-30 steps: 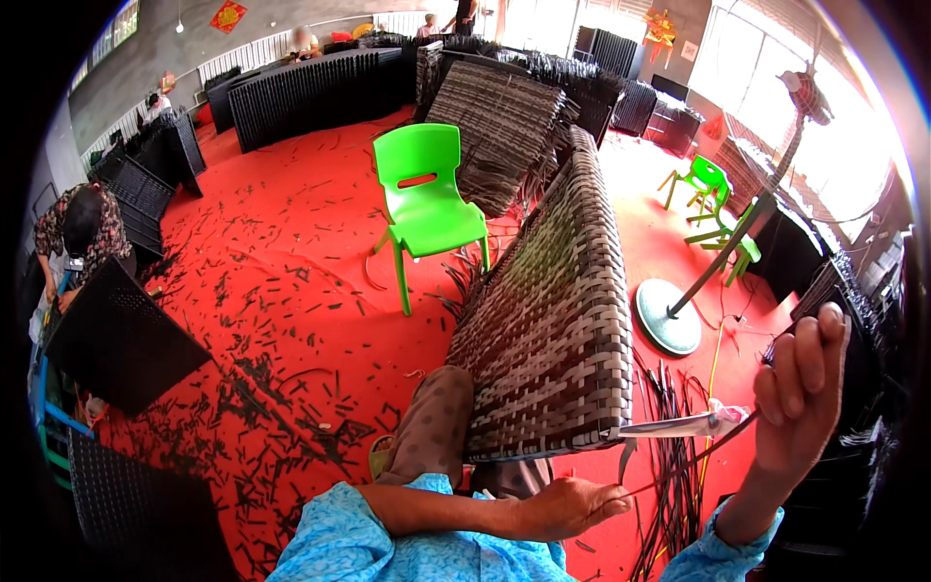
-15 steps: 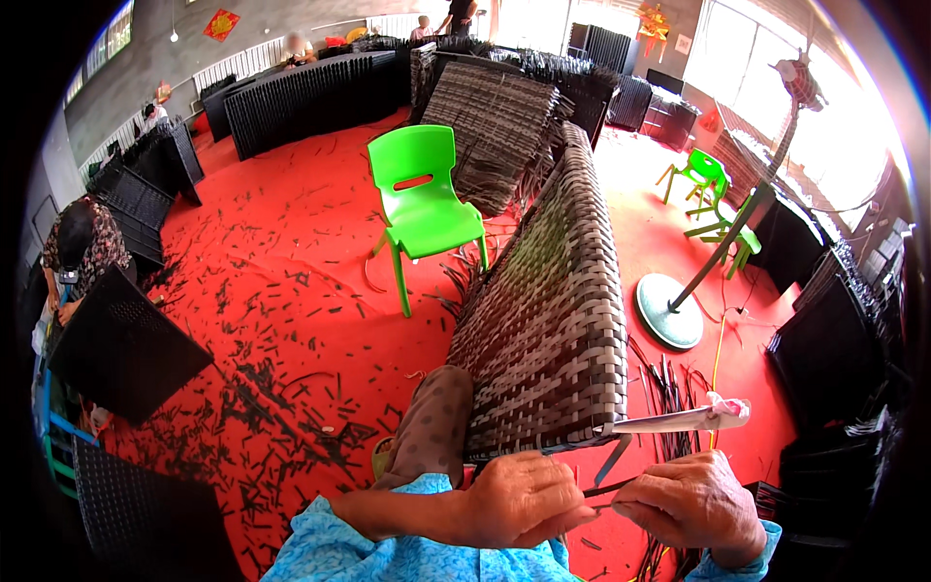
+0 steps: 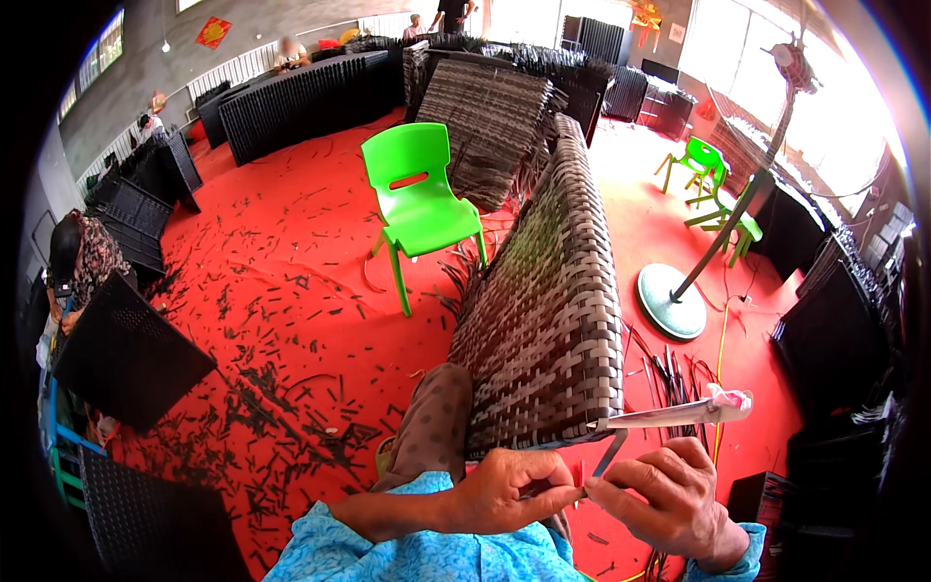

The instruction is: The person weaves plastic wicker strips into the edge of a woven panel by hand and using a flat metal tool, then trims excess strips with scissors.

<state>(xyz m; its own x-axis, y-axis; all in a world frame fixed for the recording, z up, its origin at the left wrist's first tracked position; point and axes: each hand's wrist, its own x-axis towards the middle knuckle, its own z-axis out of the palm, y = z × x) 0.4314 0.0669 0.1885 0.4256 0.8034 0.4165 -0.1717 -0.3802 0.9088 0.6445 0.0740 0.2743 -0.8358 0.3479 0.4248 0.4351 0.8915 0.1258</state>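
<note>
In front of me stands a woven panel [image 3: 543, 320] of brown and grey flat plastic strips, its near corner just beyond my hands. A flat grey strip [image 3: 611, 453] slants down from that corner toward my right fingertips. My left hand [image 3: 514, 492] is closed, thumb and forefinger pinched. My right hand [image 3: 664, 493] is closed too, its fingertips meeting the left ones. Between them is the thin end of a strip, mostly hidden by the fingers. A pointed flat tool [image 3: 669, 416] with a wrapped pinkish handle sticks out sideways from the panel's corner.
A green chair [image 3: 422, 199] stands beyond the panel. A round-based fan stand [image 3: 671, 303] is at right, near loose dark strips [image 3: 669, 378]. Cut scraps litter the red floor [image 3: 233, 252]. At left, a person [image 3: 82, 252] bends over a black panel [image 3: 131, 349].
My hands have drawn together, so the dark strip that stretched between them is now mostly covered by fingers. The grey strip at the corner shows more plainly. The view has shifted slightly.
</note>
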